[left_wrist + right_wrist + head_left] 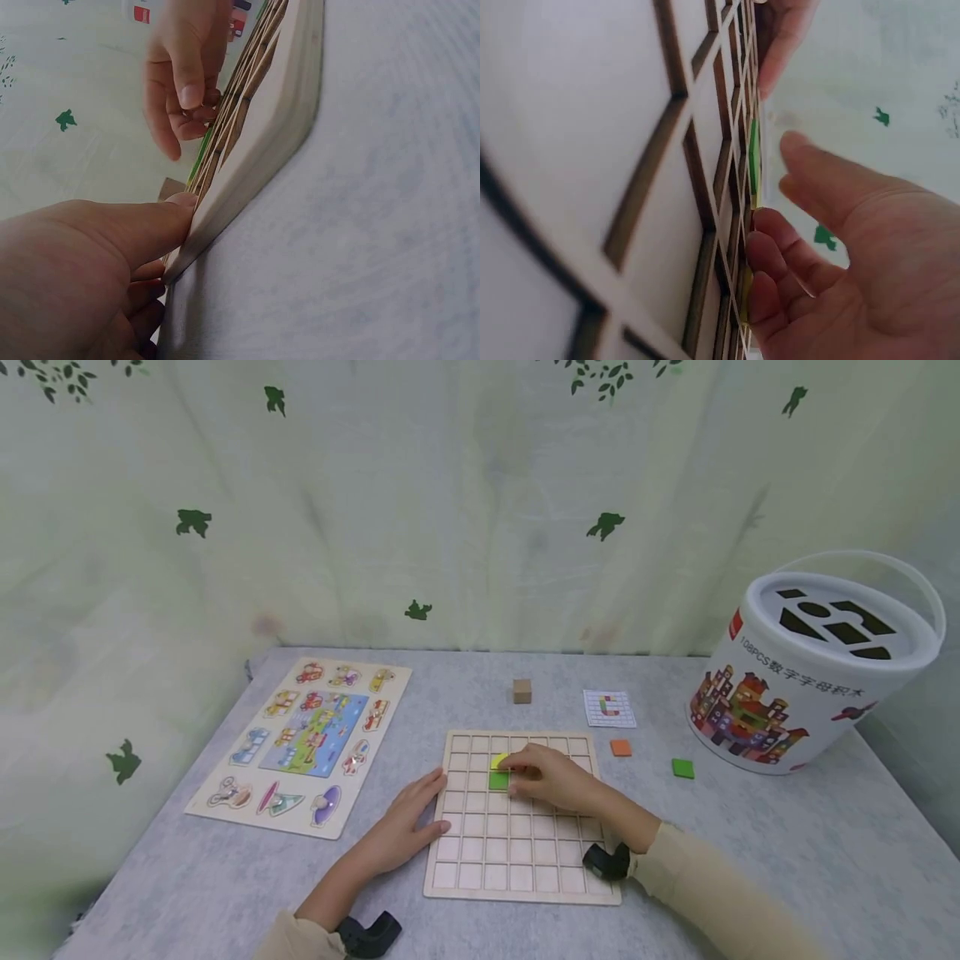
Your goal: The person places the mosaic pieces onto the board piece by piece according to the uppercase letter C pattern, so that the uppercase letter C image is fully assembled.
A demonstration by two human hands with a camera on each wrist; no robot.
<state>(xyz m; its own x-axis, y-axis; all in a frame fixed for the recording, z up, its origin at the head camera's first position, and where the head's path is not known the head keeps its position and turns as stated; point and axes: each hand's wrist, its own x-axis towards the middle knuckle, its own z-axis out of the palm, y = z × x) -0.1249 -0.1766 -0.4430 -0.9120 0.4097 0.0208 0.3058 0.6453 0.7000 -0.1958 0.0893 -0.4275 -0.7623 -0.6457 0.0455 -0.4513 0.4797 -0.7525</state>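
Observation:
A wooden grid board (522,881) lies flat on the table. A green tile (498,781) sits in one of its cells, with a yellow tile (497,761) just behind it. My right hand (551,777) reaches over the board from the right, its fingertips at the yellow tile and partly covering it. In the right wrist view, the thumb stands apart from the fingers, and yellow (746,292) shows beside the fingertips. My left hand (405,827) rests at the board's left edge, thumb touching the rim in the left wrist view.
Behind the board are a wooden cube (522,692) and a pattern card (609,709). An orange tile (621,748) and a loose green tile (682,768) lie to the right, near a white bucket (810,693). A picture puzzle board (300,747) lies at the left.

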